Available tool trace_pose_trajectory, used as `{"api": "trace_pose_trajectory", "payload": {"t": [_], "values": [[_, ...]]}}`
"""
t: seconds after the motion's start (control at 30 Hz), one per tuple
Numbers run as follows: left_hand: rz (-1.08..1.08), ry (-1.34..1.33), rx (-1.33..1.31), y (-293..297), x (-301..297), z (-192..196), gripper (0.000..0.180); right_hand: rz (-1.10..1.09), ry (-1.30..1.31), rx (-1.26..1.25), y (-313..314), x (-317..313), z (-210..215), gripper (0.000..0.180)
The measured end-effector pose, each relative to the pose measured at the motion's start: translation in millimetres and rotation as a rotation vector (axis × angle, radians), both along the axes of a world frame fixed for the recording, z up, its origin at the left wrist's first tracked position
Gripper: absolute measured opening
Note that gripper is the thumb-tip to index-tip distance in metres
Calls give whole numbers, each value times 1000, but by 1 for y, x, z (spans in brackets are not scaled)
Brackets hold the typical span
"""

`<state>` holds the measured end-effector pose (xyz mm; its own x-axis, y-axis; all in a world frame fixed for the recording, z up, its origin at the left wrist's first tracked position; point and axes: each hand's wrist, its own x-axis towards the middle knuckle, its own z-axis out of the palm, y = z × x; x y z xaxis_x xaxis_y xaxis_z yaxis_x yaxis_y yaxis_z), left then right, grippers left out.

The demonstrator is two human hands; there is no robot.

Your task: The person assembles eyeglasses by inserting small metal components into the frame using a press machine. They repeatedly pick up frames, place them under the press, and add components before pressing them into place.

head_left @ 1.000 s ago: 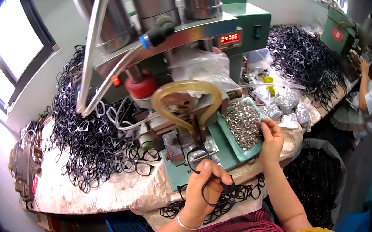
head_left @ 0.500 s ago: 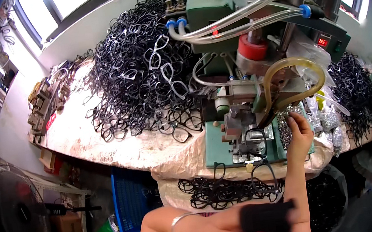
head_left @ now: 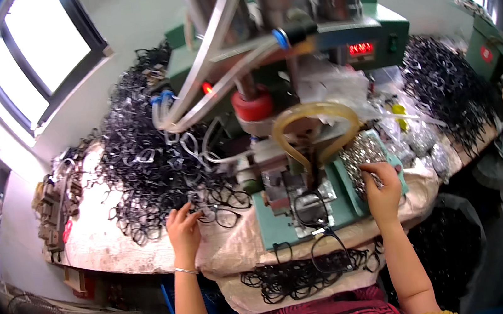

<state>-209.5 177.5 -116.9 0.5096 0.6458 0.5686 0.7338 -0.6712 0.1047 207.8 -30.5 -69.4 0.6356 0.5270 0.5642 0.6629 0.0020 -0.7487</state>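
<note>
My left hand (head_left: 184, 232) reaches to the front edge of a large heap of black eyeglass frames (head_left: 136, 153), its fingers apart beside the nearest frames. Nothing shows in its grasp. At the tray of small shiny metal parts (head_left: 362, 154), my right hand (head_left: 384, 193) has thumb and fingers pressed together; whatever they pinch is too small to make out. Between the hands, a black eyeglass frame (head_left: 331, 253) sits at the green bench press (head_left: 352, 198), one rim under the tooling and the other hanging past the front edge.
Several black frames (head_left: 293, 282) lie in front of the press, near my lap. A looped yellowish tube (head_left: 315, 109) and a red collar (head_left: 252, 106) are above the tooling. Bags of metal parts (head_left: 421, 141) and another frame heap (head_left: 445, 87) stand at the right. Metal blocks (head_left: 49, 212) line the left edge.
My left hand has moved from low over my lap up and left to the frame heap. My right hand stays at the metal parts. The view has shifted.
</note>
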Motion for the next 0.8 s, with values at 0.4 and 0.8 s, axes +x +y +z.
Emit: {"api": "trace_pose_trajectory", "payload": {"t": [0.4, 0.8], "values": [[74, -821, -233, -7, 68, 48, 15, 430, 313, 113, 18, -36, 65, 33], [-754, -1094, -240, -101, 154, 153, 11, 604, 718, 184, 25, -65, 64, 55]]}}
